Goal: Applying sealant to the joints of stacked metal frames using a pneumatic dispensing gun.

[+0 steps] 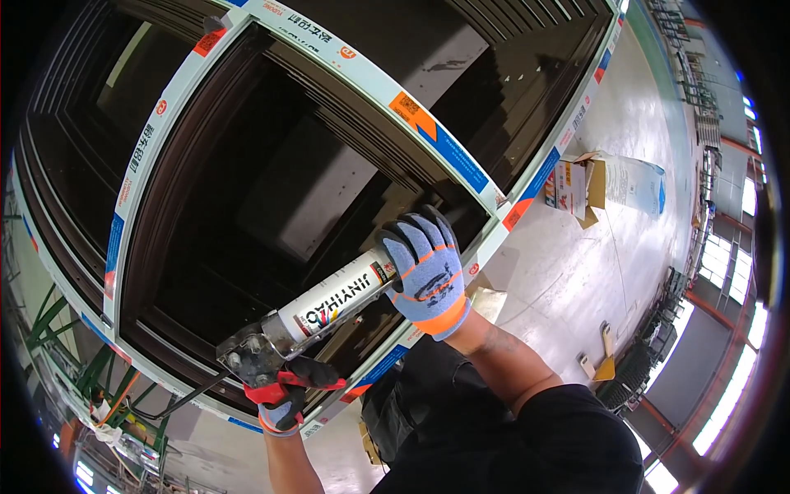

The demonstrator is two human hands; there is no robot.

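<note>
A caulking gun with a white sealant cartridge lies slantwise across the near part of a large dark window frame. My left hand, in a blue-grey glove with dark fingertips, is closed round the gun's handle by its red trigger. At the cartridge's front end, my right hand, in a blue glove with orange lines and cuff, wraps round the tube. Its fingers hide the nozzle and the spot where the tip sits. White protective film with coloured print covers the frame's bars.
To the right on the pale floor stand an open cardboard box and a clear plastic-wrapped bundle. Green metal supports show under the frame at left. A dark hose runs leftward from the gun's rear. Racks line the far right wall.
</note>
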